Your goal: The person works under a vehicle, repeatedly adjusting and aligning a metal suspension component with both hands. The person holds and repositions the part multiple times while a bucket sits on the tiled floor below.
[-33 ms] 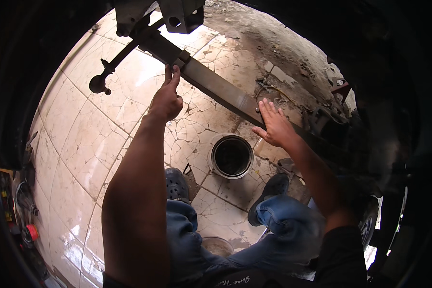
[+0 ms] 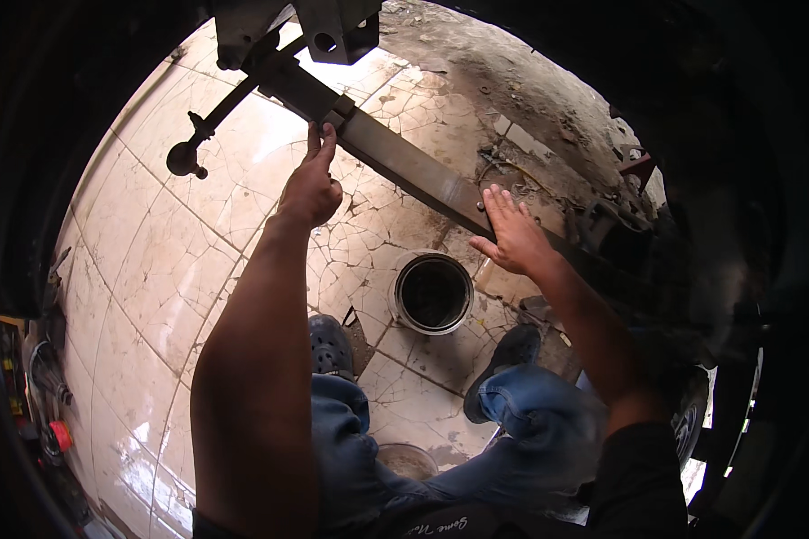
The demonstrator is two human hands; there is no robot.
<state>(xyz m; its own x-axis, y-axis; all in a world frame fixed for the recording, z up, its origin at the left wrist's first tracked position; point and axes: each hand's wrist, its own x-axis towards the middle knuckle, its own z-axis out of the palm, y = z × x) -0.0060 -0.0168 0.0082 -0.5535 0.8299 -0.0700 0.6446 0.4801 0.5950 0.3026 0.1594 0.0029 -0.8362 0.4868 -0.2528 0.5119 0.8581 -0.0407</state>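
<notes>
Toward the left we are seeing a dark rod [image 2: 232, 101] slanting down to a ball joint [image 2: 182, 159]. Next, our left hand [image 2: 310, 191] is extending two fingers to the near edge of a long metal bar [image 2: 406, 163], by a dark clip [image 2: 340, 111]; its other fingers are curling, and we cannot tell whether they are gripping anything. The bar is stretching over the tiled floor [image 2: 175, 269], its long axis running diagonally, one end pointing upper left, the other lower right into shadow. Below it a bucket [image 2: 430, 331] is standing. Farther right, our right hand [image 2: 518, 237] is resting unclenched on the bar, fingers straight, thumb spread.
</notes>
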